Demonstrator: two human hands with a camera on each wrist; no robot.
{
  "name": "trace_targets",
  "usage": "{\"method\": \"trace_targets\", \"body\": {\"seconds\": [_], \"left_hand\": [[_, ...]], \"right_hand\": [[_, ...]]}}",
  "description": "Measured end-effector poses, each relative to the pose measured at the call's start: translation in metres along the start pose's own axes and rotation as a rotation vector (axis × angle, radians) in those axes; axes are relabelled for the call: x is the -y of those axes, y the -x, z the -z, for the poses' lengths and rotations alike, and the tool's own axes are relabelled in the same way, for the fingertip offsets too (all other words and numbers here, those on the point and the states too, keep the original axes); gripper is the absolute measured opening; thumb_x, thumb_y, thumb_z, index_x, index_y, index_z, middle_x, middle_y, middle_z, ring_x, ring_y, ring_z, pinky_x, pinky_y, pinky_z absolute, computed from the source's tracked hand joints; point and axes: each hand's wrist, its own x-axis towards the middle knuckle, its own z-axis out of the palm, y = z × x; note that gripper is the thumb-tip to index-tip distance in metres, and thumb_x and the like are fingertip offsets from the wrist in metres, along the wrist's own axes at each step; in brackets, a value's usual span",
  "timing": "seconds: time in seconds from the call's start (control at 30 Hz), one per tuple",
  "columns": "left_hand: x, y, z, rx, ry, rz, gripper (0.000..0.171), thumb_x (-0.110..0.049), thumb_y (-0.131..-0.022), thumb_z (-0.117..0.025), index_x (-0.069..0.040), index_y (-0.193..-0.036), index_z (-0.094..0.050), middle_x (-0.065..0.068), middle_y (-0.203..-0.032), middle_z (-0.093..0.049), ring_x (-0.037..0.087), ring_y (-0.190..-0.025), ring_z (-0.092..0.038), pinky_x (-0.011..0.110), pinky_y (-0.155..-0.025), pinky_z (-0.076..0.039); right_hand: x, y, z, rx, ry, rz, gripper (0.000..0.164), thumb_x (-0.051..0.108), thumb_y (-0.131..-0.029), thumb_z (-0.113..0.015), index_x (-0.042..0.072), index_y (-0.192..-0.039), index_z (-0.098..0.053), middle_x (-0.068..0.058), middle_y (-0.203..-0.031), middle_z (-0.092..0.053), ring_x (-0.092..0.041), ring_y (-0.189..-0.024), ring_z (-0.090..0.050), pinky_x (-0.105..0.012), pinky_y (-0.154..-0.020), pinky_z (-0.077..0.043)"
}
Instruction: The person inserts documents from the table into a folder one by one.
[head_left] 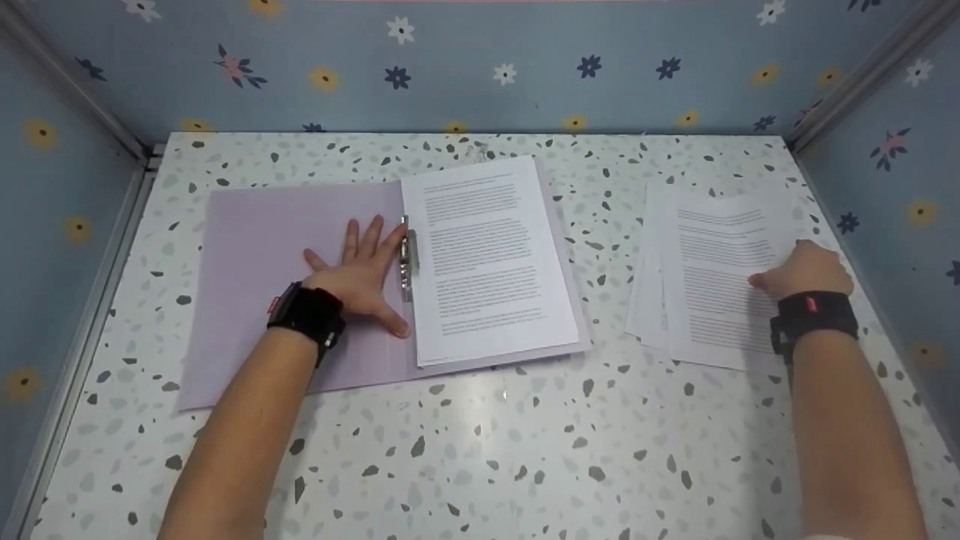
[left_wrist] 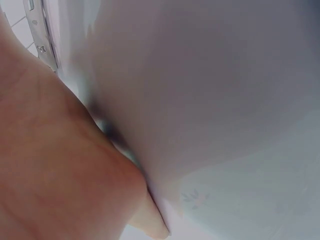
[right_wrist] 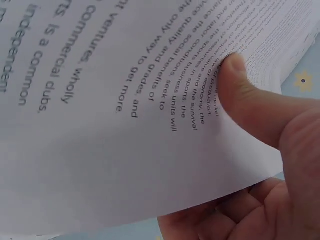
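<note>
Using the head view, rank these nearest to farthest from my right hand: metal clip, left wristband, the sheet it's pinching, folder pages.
1. Sheet: at the right, pinched by the right hand.
2. Folder pages: on the right side of the open folder.
3. Metal clip: just left of the pages.
4. Left wristband: farthest left, over the left cover.

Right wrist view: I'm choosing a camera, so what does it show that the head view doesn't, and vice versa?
Only the right wrist view: fingers curled under the sheet, and its words readable. Only the head view: the purple folder, its metal clip and the left hand. Both: the right hand gripping the sheet, thumb on top.
</note>
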Motion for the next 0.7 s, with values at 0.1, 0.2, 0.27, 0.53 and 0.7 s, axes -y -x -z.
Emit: {"method": "trace_targets", "body": {"seconds": [0.1,0.2,0.27,0.53,0.7], "left_hand": [[0.000,0.000,0.000,0.001,-0.004,-0.001,0.158,-0.074,-0.041,-0.087,-0.042,-0.155,0.018,0.004,-0.161,0.031,0.037,-0.142,0.034,0.087,-0.080,0.021],[0.000,0.000,0.000,0.002,-0.008,-0.003,0.158,-0.073,-0.043,-0.087,-0.041,-0.156,0.018,0.005,-0.162,0.030,0.037,-0.142,0.034,0.087,-0.080,0.020],[-0.001,0.000,0.000,0.003,-0.007,-0.003,0.157,-0.072,-0.043,-0.087,-0.041,-0.156,0.018,0.005,-0.162,0.030,0.037,-0.142,0.034,0.087,-0.080,0.019],[-0.003,0.001,-0.001,-0.003,-0.002,-0.004,0.157,-0.070,-0.043,-0.088,-0.042,-0.155,0.018,0.005,-0.162,0.030,0.037,-0.143,0.034,0.087,-0.080,0.020],[-0.002,0.002,0.000,-0.003,0.004,-0.003,0.158,-0.071,-0.042,-0.088,-0.042,-0.155,0.018,0.004,-0.161,0.031,0.037,-0.142,0.034,0.086,-0.079,0.021]], "right_hand": [[-0.005,-0.010,-0.001,-0.004,-0.011,0.012,0.084,0.032,-0.088,-0.073,-0.013,-0.146,-0.032,-0.041,-0.136,-0.044,-0.060,-0.119,-0.045,-0.070,-0.099,-0.037],[-0.007,-0.014,0.002,-0.011,-0.075,0.013,0.076,0.031,-0.093,-0.067,-0.012,-0.147,-0.034,-0.039,-0.139,-0.043,-0.058,-0.122,-0.043,-0.071,-0.100,-0.035],[-0.008,-0.013,0.006,-0.027,-0.136,-0.001,0.071,0.032,-0.096,-0.063,-0.008,-0.148,-0.035,-0.037,-0.141,-0.044,-0.056,-0.122,-0.045,-0.070,-0.099,-0.036],[-0.006,0.001,0.022,-0.188,-0.371,-0.027,0.066,0.051,-0.100,-0.050,0.011,-0.152,-0.043,-0.022,-0.145,-0.050,-0.042,-0.119,-0.052,-0.060,-0.094,-0.043],[-0.002,0.006,0.032,-0.227,-0.467,-0.039,0.068,0.058,-0.097,-0.050,0.016,-0.149,-0.048,-0.015,-0.146,-0.052,-0.034,-0.121,-0.054,-0.052,-0.098,-0.044]]}}
